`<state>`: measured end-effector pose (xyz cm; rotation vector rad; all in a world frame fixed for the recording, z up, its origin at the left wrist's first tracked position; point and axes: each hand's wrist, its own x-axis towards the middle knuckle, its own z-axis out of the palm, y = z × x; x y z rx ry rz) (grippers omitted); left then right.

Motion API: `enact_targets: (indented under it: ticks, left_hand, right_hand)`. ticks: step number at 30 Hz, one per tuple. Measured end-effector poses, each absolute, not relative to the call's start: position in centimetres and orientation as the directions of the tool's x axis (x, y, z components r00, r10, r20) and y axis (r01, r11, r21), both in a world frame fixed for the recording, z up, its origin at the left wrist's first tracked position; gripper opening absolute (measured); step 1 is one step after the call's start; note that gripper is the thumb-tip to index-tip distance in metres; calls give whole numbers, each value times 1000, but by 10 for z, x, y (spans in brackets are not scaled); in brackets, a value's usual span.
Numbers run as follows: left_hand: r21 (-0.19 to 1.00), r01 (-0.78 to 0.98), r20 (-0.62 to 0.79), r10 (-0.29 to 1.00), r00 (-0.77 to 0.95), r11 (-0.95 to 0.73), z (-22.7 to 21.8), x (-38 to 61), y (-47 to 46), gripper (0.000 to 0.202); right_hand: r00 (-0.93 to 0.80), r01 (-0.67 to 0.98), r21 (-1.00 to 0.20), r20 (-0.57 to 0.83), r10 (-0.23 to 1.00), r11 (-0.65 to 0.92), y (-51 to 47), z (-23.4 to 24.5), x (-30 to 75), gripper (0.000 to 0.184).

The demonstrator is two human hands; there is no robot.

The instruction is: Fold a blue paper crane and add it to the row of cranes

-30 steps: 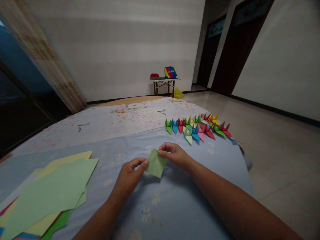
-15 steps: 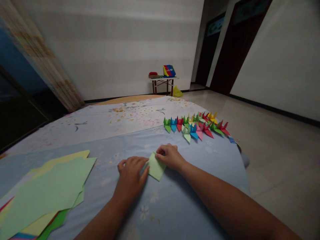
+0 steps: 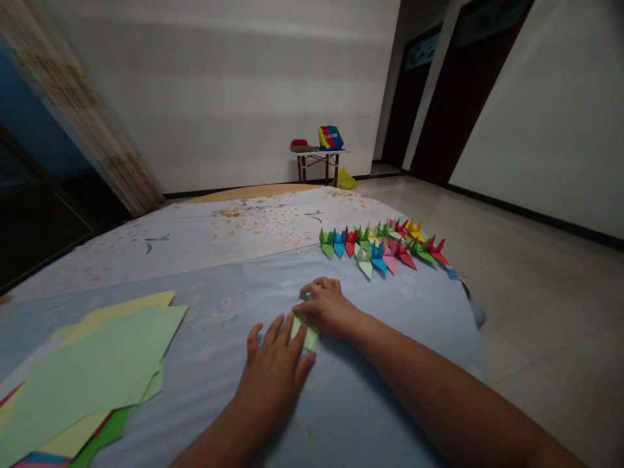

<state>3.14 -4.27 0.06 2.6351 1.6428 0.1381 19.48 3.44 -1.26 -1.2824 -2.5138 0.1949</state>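
A small light green origami paper, folded, lies on the pale blue flowered cloth, partly covered by both hands. My right hand rests on top of its upper part and presses it down. My left hand lies flat with fingers spread, its fingertips against the paper's lower left side. To the left sits a loose stack of coloured paper sheets, green on top. Neither hand touches that stack.
Several folded paper cranes in mixed colours stand in rows beyond my hands. A floral white cloth lies farther on. A low table holds a striped box. The tiled floor lies to the right.
The green paper now lies folded narrower and flat on the cloth. My left hand has moved down and spread over its lower edge, and my right hand presses on top.
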Motion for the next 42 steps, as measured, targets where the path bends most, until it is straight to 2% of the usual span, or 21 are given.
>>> enact_targets:
  ticks: [10, 17, 22, 26, 35, 42]
  left_hand:
    - [2, 917, 1, 917, 399, -399, 7, 36, -51, 43]
    - [28, 909, 36, 910, 414, -415, 7, 35, -51, 40]
    - [17, 911, 2, 911, 413, -413, 6, 35, -50, 42]
    - [23, 909, -17, 909, 416, -415, 7, 35, -49, 44]
    - [12, 881, -125, 873, 471, -474, 19, 34, -61, 44]
    - [4, 869, -174, 855, 489, -496, 28, 34, -61, 44]
  right_hand:
    - [-475, 836, -223, 163, 865, 501, 36, -4, 200, 30]
    - [-609, 736, -255, 152, 778, 626, 27, 0, 198, 30]
    - [-489, 830, -235, 133, 862, 506, 36, -6, 203, 30]
    - [-514, 808, -241, 159, 843, 538, 39, -10, 207, 31]
    - [-491, 820, -274, 115, 863, 503, 41, -13, 211, 32]
    - [-572, 789, -290, -21, 820, 542, 36, -2, 224, 53]
